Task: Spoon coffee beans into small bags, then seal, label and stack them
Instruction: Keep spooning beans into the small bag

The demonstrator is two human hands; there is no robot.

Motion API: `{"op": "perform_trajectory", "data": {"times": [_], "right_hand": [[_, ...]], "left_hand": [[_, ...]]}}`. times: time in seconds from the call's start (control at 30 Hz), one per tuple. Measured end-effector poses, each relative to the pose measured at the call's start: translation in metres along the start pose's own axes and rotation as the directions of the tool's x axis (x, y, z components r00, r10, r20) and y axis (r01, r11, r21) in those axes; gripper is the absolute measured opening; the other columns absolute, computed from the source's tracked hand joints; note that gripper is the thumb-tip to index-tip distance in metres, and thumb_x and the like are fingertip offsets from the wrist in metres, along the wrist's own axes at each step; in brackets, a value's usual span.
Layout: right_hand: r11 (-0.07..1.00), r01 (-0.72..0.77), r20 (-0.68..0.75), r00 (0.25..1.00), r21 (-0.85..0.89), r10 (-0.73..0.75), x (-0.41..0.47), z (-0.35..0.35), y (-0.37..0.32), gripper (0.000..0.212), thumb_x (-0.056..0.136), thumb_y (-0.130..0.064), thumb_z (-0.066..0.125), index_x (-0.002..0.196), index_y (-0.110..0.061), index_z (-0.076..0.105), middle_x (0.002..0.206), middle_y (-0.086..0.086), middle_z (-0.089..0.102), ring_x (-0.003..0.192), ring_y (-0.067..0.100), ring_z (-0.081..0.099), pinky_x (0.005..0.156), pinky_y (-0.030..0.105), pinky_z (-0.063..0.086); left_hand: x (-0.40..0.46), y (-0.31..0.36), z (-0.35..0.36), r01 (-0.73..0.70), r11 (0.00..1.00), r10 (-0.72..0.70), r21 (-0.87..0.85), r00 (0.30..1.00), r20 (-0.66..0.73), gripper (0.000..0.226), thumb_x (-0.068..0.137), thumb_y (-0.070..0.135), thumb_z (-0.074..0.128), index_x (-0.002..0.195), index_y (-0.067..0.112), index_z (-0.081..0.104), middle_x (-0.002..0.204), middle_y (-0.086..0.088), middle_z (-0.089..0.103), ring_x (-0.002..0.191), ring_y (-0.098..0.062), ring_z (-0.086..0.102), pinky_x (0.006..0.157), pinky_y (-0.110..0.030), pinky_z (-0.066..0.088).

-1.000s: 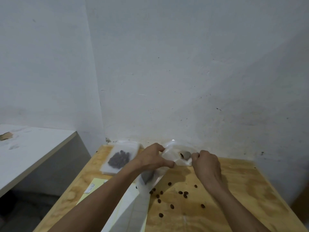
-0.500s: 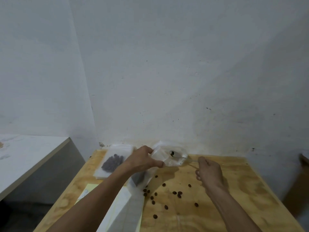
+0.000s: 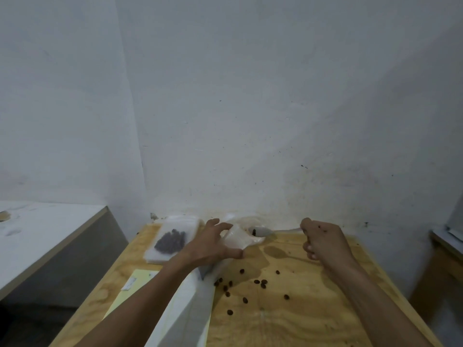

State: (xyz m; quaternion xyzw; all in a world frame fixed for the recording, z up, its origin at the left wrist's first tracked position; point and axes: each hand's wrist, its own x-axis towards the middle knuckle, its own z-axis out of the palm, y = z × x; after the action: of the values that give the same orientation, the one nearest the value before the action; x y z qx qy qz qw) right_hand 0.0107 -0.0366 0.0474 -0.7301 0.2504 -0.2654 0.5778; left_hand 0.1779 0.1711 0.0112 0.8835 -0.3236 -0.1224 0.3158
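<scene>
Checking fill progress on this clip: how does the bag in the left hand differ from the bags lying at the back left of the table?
The held bag is gripped open by the left hand and looks nearly empty; the bag stack lies flat, untouched. The top stacked bag shows a dark clump of beans. The spoon points at the held bag only. Both are small, clear plastic.

I can read no text, brand, number or sign anywhere in my view. The small white rectangular paper label (image 3: 129,283) lying on the pale yellow sheet (image 3: 140,279) at the near left of the plywood table (image 3: 313,309) shows no legible writing at this distance. The clear plastic bag of dark coffee beans (image 3: 171,240) near the wall carries no print I can make out either.
</scene>
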Motion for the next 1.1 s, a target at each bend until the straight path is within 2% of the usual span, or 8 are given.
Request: {"op": "perform_trajectory", "data": {"times": [0.2,0.33,0.43,0.53,0.67,0.77,0.83,1.1], "right_hand": [[0.842,0.390,0.196,0.920,-0.373,-0.339,-0.020,0.013,-0.027,0.044,0.096,-0.018,0.056,0.057,-0.015,0.036,0.049,-0.002,0.036,0.045,0.018,0.039,0.049,0.031,0.031],[0.652,0.554,0.234,0.825,-0.517,-0.515,-0.026,0.004,-0.034,0.038,0.102,-0.029,0.055,0.066,-0.020,0.060,0.054,-0.005,0.059,0.049,0.015,0.060,0.052,0.039,0.052],[0.771,0.508,0.084,0.851,-0.383,-0.519,-0.028,-0.010,-0.034,0.022,0.101,-0.022,0.060,0.086,-0.020,0.077,0.067,-0.006,0.071,0.058,0.007,0.068,0.056,0.030,0.060],[0.812,0.461,-0.066,0.855,-0.358,-0.515,-0.024,-0.027,-0.018,0.018,0.099,-0.018,0.063,0.091,-0.017,0.079,0.071,-0.001,0.073,0.062,0.008,0.070,0.059,0.030,0.061],[0.663,0.377,-0.093,0.824,-0.646,-0.559,-0.017,-0.041,0.034,0.033,0.101,-0.016,0.059,0.069,-0.016,0.066,0.057,0.002,0.060,0.051,0.018,0.057,0.050,0.036,0.048],[0.562,0.320,-0.044,0.842,-0.763,-0.538,-0.027,-0.030,0.076,0.020,0.100,-0.016,0.060,0.088,-0.010,0.075,0.062,-0.003,0.048,0.050,0.015,0.044,0.046,0.028,0.026],[0.491,0.289,-0.002,0.860,-0.821,-0.510,-0.038,-0.019,0.095,0.012,0.090,-0.013,0.073,0.101,-0.012,0.078,0.065,0.000,0.054,0.046,0.018,0.050,0.044,0.023,0.026],[0.255,0.254,0.101,0.865,-0.933,-0.491,-0.058,-0.005,0.117,0.018,0.061,-0.019,0.090,0.074,-0.013,0.080,0.052,0.001,0.060,0.060,0.023,0.061,0.039,0.030,0.044]], "left_hand": [[-0.011,0.009,0.001,-0.104,0.992,0.099,-0.068,0.992,-0.074,0.095,0.062,0.066,0.081,0.145,0.031,0.050,0.147,0.007,0.038,0.124,-0.013,0.048,0.101,-0.027,0.045],[-0.014,0.019,-0.003,-0.200,0.960,0.167,-0.194,0.970,-0.177,0.033,0.078,0.049,0.079,0.107,0.034,0.072,0.101,0.001,0.071,0.091,-0.011,0.066,0.078,-0.026,0.053],[-0.019,0.028,-0.005,-0.196,0.918,0.129,-0.345,0.970,-0.208,0.022,0.086,0.042,0.076,0.098,0.025,0.073,0.091,0.002,0.072,0.079,0.002,0.065,0.077,-0.018,0.052],[-0.016,0.034,0.002,-0.156,0.860,0.067,-0.485,0.978,-0.197,0.038,0.081,0.058,0.071,0.108,0.030,0.072,0.107,0.007,0.075,0.099,-0.011,0.070,0.095,-0.040,0.056],[-0.016,0.058,0.011,-0.157,0.761,0.020,-0.629,0.975,-0.220,0.041,0.091,0.051,0.060,0.110,0.016,0.068,0.114,-0.001,0.069,0.103,-0.018,0.064,0.088,-0.034,0.052],[-0.014,0.075,0.020,-0.142,0.713,-0.009,-0.687,0.977,-0.212,0.036,0.095,0.045,0.052,0.100,0.011,0.065,0.106,-0.010,0.066,0.093,-0.024,0.063,0.081,-0.038,0.052],[-0.010,0.079,0.029,-0.100,0.646,-0.056,-0.757,0.982,-0.178,0.060,0.083,0.055,0.052,0.110,0.003,0.066,0.112,-0.021,0.070,0.098,-0.032,0.069,0.096,-0.056,0.052],[-0.009,0.082,0.028,-0.035,0.498,-0.064,-0.866,0.995,-0.077,0.071,0.083,0.053,0.044,0.113,-0.006,0.070,0.111,-0.027,0.072,0.108,-0.047,0.066,0.107,-0.057,0.046]]}}
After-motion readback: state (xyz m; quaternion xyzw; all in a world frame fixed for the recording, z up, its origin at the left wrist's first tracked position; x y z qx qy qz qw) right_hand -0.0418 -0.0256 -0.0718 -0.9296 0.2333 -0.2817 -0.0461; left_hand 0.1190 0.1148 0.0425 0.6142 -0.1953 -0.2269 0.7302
